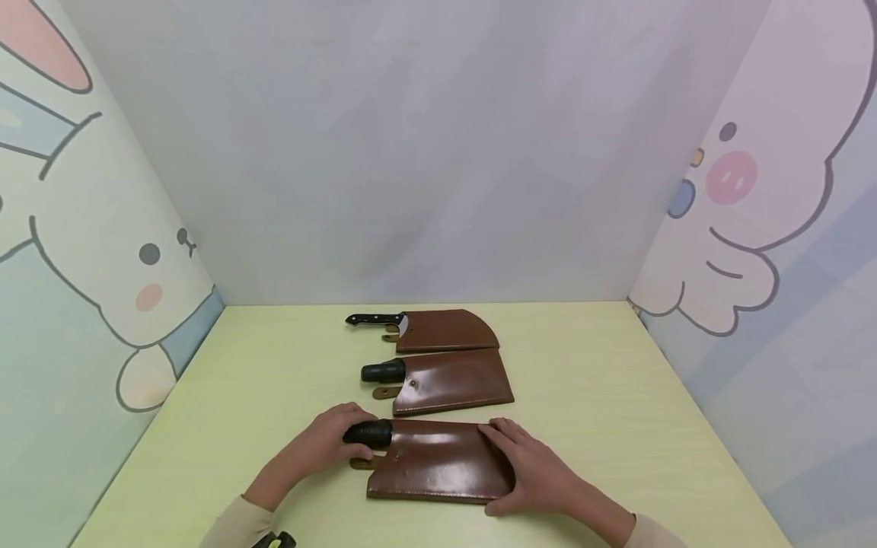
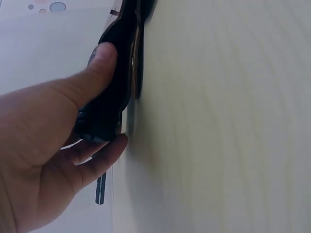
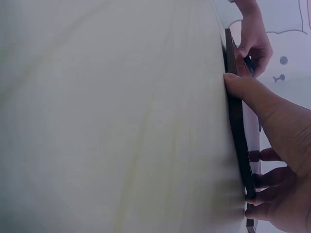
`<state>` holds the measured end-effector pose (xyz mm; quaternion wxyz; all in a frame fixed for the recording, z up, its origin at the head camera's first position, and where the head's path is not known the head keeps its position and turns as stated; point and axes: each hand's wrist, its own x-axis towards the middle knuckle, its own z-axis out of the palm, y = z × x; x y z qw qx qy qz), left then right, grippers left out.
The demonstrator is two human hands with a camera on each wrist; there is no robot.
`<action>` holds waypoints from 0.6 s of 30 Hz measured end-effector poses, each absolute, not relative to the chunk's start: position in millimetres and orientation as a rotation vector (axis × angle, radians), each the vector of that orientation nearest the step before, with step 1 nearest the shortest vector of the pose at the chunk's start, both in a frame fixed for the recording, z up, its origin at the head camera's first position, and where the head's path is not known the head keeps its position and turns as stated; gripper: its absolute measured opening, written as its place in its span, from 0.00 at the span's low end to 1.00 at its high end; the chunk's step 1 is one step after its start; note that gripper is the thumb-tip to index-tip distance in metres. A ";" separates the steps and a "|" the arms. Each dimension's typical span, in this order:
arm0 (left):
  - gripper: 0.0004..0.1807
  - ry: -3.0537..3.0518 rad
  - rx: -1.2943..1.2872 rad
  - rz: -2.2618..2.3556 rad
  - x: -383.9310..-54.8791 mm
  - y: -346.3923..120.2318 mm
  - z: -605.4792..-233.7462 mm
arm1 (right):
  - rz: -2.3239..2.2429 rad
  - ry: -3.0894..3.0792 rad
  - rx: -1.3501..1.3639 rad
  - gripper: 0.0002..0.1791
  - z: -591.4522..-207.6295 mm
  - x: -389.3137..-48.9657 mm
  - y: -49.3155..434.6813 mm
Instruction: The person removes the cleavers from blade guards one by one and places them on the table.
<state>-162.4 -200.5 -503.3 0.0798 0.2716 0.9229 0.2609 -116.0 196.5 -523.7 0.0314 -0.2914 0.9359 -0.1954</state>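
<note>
Nearest the person lies a cleaver in a brown leather sheath (image 1: 438, 460), its black handle (image 1: 370, 434) pointing left. My left hand (image 1: 336, 438) grips that handle; in the left wrist view the thumb lies along the handle (image 2: 109, 92) and the fingers curl beneath its end. The right hand (image 1: 534, 472) holds the sheath's right end, thumb at the near edge and fingers at the far corner. In the right wrist view the thumb presses the sheath's edge (image 3: 235, 116). A strap (image 1: 363, 463) sticks out below the handle. The blade is hidden inside the sheath.
Behind it lie two more sheathed knives: a middle sheath (image 1: 455, 380) with a thick black handle (image 1: 384, 371), and a rounded far sheath (image 1: 448, 331) with a riveted black handle (image 1: 375, 320). Cartoon-printed walls (image 1: 747, 251) flank the pale table (image 1: 603, 380); a grey wall (image 1: 425, 152) stands behind.
</note>
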 end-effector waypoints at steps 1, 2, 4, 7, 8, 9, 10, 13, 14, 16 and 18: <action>0.24 2.770 0.814 0.769 -162.6 -200.2 -503.8 | -0.593 2.886 -0.904 0.63 -523.4 -116.0 196.4; 0.23 2.778 0.816 0.760 -162.8 -199.9 -504.1 | -0.586 2.889 -0.910 0.63 -523.1 -116.2 196.4; 0.22 2.787 0.816 0.738 -163.1 -199.7 -504.5 | -0.574 2.897 -0.920 0.63 -522.6 -116.1 196.3; 0.22 2.792 0.824 0.704 -163.0 -200.0 -503.9 | -0.559 2.913 -0.941 0.63 -521.8 -115.5 196.0; 0.22 2.793 0.828 0.693 -162.7 -200.3 -503.4 | -0.556 2.918 -0.948 0.63 -521.6 -115.4 195.9; 0.22 2.796 0.834 0.683 -162.1 -200.7 -502.7 | -0.553 2.923 -0.956 0.63 -521.5 -115.2 195.7; 0.22 2.801 0.841 0.670 -161.5 -201.3 -502.0 | -0.548 2.929 -0.965 0.63 -521.4 -115.1 195.7; 0.21 2.816 0.860 0.658 -158.9 -203.5 -498.8 | -0.545 2.950 -1.001 0.64 -520.1 -114.5 195.9; 0.21 2.822 0.864 0.656 -157.9 -204.3 -497.5 | -0.550 2.956 -1.012 0.64 -519.4 -114.2 196.1; 0.20 2.837 0.871 0.659 -156.4 -205.7 -495.3 | -0.567 2.969 -1.034 0.65 -517.6 -113.4 196.2; 0.20 2.855 0.883 0.664 -154.8 -206.7 -493.5 | -0.587 2.982 -1.051 0.65 -515.5 -112.6 196.4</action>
